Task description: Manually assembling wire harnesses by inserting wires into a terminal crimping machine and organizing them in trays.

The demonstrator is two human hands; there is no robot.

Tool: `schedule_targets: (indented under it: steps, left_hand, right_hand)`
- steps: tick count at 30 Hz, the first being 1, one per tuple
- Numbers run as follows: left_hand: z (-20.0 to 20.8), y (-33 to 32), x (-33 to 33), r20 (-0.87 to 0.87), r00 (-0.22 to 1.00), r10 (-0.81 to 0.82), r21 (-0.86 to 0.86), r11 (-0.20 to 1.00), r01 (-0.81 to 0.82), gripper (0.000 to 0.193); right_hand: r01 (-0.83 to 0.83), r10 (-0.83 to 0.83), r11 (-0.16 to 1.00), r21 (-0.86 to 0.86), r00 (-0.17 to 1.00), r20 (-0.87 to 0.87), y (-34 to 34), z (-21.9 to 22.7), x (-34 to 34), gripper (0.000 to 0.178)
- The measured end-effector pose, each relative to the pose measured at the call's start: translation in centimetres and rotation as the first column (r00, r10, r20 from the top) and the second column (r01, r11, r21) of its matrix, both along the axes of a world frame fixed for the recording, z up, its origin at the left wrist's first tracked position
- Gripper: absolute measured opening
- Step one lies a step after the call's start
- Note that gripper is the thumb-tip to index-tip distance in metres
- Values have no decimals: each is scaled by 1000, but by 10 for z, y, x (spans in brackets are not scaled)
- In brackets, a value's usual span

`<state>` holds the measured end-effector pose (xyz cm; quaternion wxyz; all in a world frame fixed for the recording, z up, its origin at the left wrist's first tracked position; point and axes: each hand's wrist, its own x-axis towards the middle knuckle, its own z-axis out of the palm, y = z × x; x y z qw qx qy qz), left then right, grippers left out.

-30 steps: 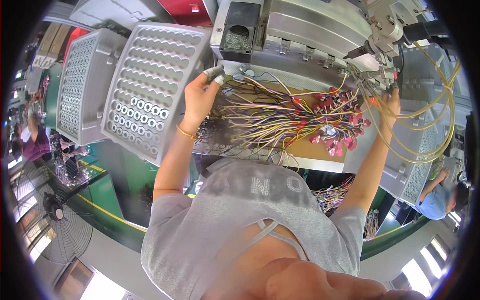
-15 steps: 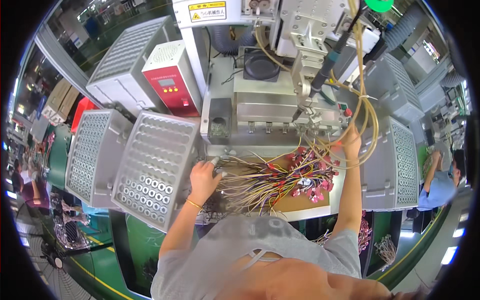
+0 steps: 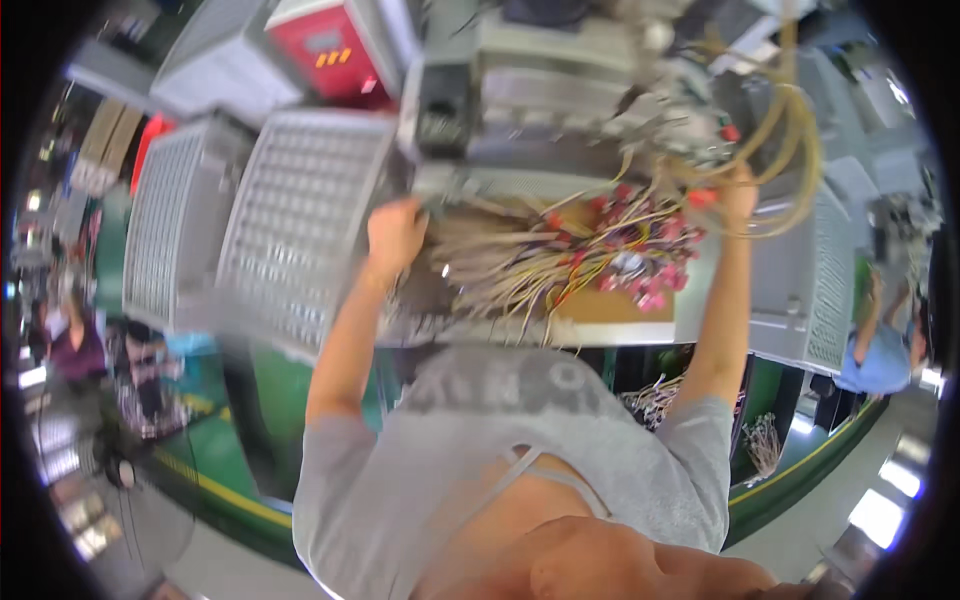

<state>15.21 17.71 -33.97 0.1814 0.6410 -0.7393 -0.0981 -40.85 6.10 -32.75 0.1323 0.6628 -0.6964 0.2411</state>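
The picture is smeared by motion. A large bundle of thin multicoloured wires (image 3: pixel 520 262) with red and pink connectors (image 3: pixel 650 285) lies on a brown board (image 3: pixel 610 307) in front of a bench machine (image 3: pixel 555 85). At the left end of the bundle is my left hand (image 3: pixel 397 238), beside the grey tray; its fingers look bent, but blur hides whether anything is in them. My right hand (image 3: pixel 740 195) reaches up at the machine's right side, next to a red part (image 3: pixel 702 198) and behind looped yellowish tubes (image 3: pixel 805 150). Its fingers are mostly hidden.
To my left, a grey tray with rows of round pockets (image 3: pixel 300 190) leans beside a second grey tray (image 3: pixel 175 220). A red and white control box (image 3: pixel 335 50) stands behind them. More grey trays (image 3: pixel 825 270) are at the right. Other people (image 3: pixel 880 350) work on both sides.
The whole view has tilted, so the machine sits higher and more of my torso shows. My left hand has drawn its fingers in at the wire ends; my right hand stays near the machine's right side.
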Motion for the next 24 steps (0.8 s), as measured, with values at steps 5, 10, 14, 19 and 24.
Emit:
schedule_targets:
  steps: [5, 10, 14, 19, 24]
  left_hand:
    - [5, -11, 18, -305, 944, 124, 215, 975, -58, 40]
    - [28, -1, 10, -253, 966, -58, -53, 998, 46, 36]
    - [44, 20, 1, -188, 981, -49, -315, 949, -13, 40]
    - [26, 15, -26, 47, 994, -102, -188, 976, 109, 43]
    - [2, -8, -10, 223, 968, -114, 16, 993, 113, 48]
  right_hand:
    - [42, -40, 999, 27, 997, -60, -3, 13, 5, 33]
    - [23, -52, 998, 65, 872, 486, 12, 32, 18, 25]
    - [-8, 81, 990, -142, 851, 518, 94, 55, 103, 19]
    - [-668, 488, 741, 76, 612, 623, 151, 43, 281, 28]
    - [-824, 657, 535, 186, 544, 522, 114, 13, 369, 35]
